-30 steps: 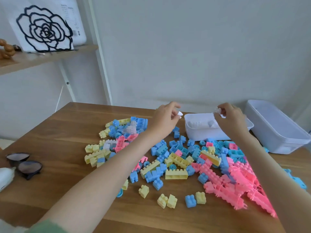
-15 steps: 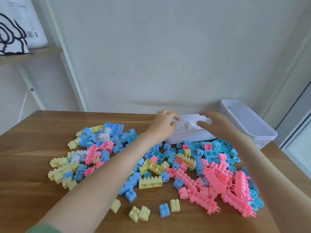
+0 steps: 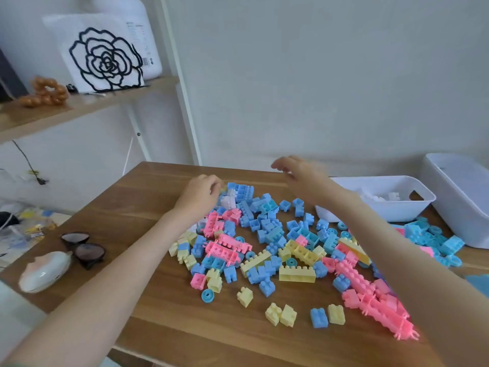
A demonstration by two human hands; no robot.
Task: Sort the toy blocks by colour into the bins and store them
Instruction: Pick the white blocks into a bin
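Head view: reaches with left hand (image 3: 199, 194) to white blocks (image 3: 229, 201) at pile's far edge, fingers curled, grip impossible to tell. Hovers right hand (image 3: 299, 173), blurred, above toy blocks (image 3: 267, 234), fingers loosely spread, empty, near small bin (image 3: 391, 214) holding white pieces, probably gathering white first.

Pastel blocks (image 3: 297, 274) lie scattered beside a partly filled white bin (image 3: 404, 211).

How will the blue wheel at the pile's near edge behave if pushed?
The blue wheel lies flat, hole up, so it should slide, not roll. Tipped onto its round rim it would probably roll away. Small hollow plastic: likely light.
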